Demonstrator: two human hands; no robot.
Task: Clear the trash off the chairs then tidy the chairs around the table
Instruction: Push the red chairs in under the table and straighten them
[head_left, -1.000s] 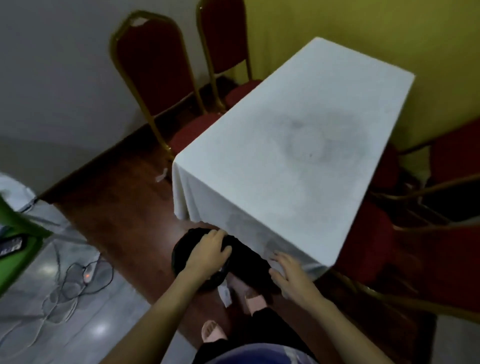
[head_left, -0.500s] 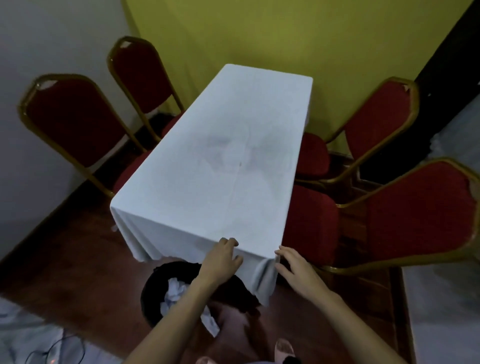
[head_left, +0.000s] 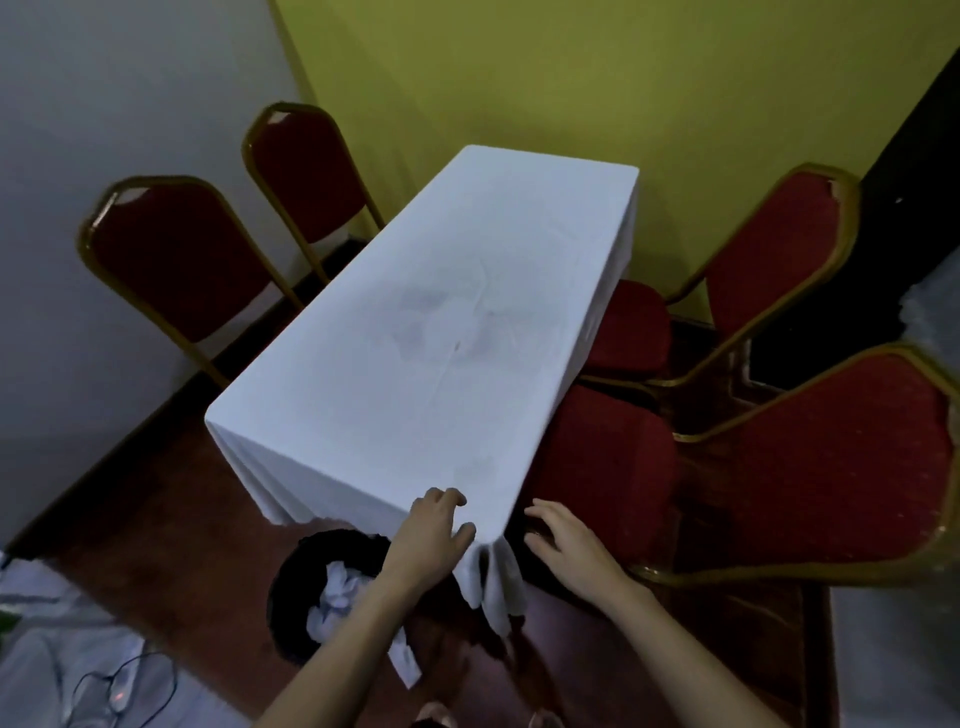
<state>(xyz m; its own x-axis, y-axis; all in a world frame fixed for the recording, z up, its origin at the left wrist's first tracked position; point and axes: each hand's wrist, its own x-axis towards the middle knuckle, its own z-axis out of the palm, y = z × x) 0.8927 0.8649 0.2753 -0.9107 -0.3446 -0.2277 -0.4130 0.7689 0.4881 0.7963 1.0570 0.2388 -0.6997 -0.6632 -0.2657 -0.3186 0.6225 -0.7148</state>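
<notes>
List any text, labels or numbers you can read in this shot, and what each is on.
None. No readable writing shows on the white tablecloth, the red chairs, the black bin or the crumpled paper in it. The faint grey marks on the tablecloth look like stains, not print.

Long table (head_left: 426, 332) draped in a white tablecloth (head_left: 363, 483) that hangs in folds at the near end; faint grey stains mark the cloth's middle. One hand (head_left: 434, 535) rests on the near edge. Dark reddish-brown floor (head_left: 156, 519) carries the table, four red chairs with gold frames, two per side, and a black bin (head_left: 291, 587) holding crumpled white paper (head_left: 335, 597).
</notes>
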